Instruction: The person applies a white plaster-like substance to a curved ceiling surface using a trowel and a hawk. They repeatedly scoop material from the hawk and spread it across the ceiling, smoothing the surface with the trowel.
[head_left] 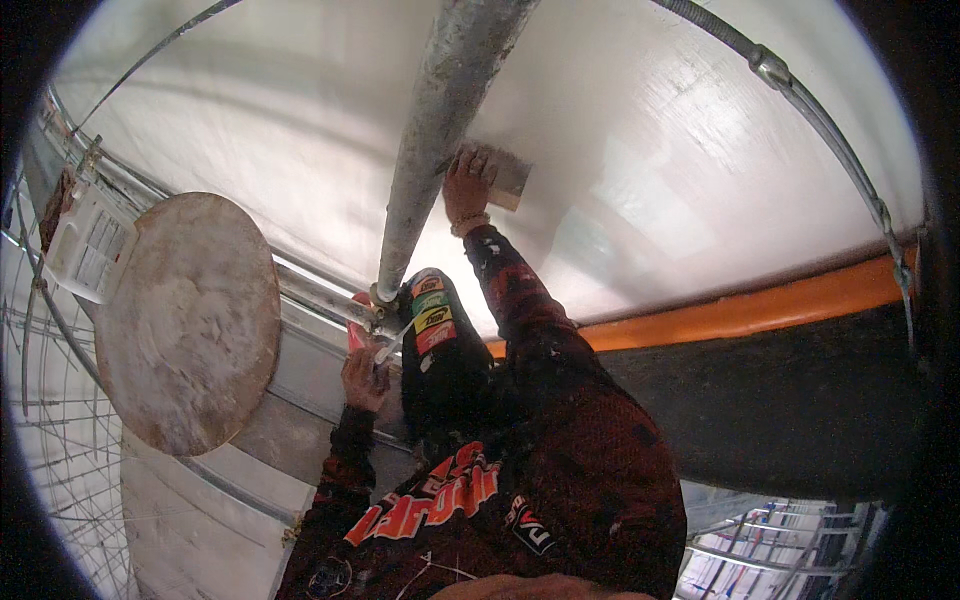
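My right hand reaches up to the pale, glossy curved wall, its fingers closed on a flat rectangular spreader that lies against the surface. Duller, greenish-grey patches show on the wall to the right of it. Lower down, my left hand is closed around a small tool with a red part and a whitish, blade-like piece; its exact kind is unclear. That hand is close to the foot of a thick grey metal pole, beside my bent knee.
The pole slants up through the middle, clamped near a rail. A round, dusty board stands at left, beside a white plastic container. A cable with a metal joint arcs along the right. An orange tube-like edge borders the wall's bottom.
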